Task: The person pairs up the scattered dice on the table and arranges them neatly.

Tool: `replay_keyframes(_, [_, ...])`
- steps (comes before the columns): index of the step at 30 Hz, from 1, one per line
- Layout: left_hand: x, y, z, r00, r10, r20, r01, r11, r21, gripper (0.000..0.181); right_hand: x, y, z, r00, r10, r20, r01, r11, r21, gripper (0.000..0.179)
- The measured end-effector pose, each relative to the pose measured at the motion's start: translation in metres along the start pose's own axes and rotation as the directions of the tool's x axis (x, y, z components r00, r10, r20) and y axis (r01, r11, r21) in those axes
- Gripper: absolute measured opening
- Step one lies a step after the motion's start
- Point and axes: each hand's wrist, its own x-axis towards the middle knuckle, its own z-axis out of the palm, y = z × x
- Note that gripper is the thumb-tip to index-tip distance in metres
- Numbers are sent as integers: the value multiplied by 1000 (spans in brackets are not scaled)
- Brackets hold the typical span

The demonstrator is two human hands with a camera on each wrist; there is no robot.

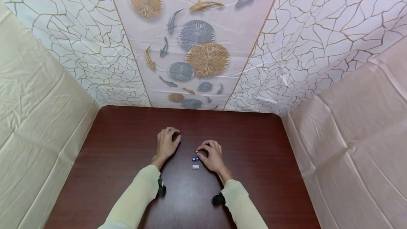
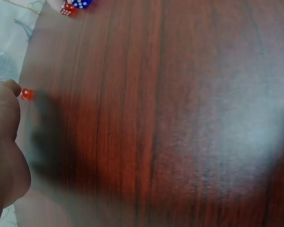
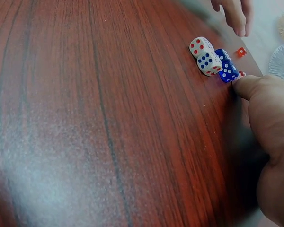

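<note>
In the head view, my right hand (image 1: 212,156) pinches a small red die (image 1: 196,151) between thumb and fingertips, close behind two blue dice (image 1: 195,159). Two white dice (image 1: 195,167) sit side by side in front of the blue pair. From the right wrist, the red die (image 3: 242,74) is mostly hidden by my thumb, right at the blue dice (image 3: 227,71). My left hand (image 1: 167,142), fingers loosely curved, is farther back on the left, with its fingertips beside another red die (image 1: 182,130). That red die (image 3: 241,52) shows just below the fingers in the right wrist view.
All the dice are on a dark red-brown wooden table (image 1: 127,179). A patterned cloth (image 1: 203,91) hangs behind its far edge, with beige cloth walls (image 1: 343,133) on both sides.
</note>
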Motion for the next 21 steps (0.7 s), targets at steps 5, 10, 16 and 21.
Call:
replay_keyframes(5, [6, -2, 3, 999, -27, 42, 26, 999, 22, 25, 1, -8, -5, 1000, 23, 19, -23, 1000, -2, 13])
replay_keyframes(10, [12, -5, 8, 997, -52, 63, 50, 998, 41, 27, 0, -3, 0, 1000, -14, -18, 14, 1000, -21, 14])
replay_keyframes(16, [18, -3, 9, 994, -76, 83, 70, 994, 80, 27, 3, -18, -10, 1000, -17, -3, 16, 999, -28, 14])
replay_keyframes(21, [22, -2, 11, 989, -103, 108, 93, 991, 93, 27, 3, -23, -13, 1000, -11, 6, 12, 999, -32, 14])
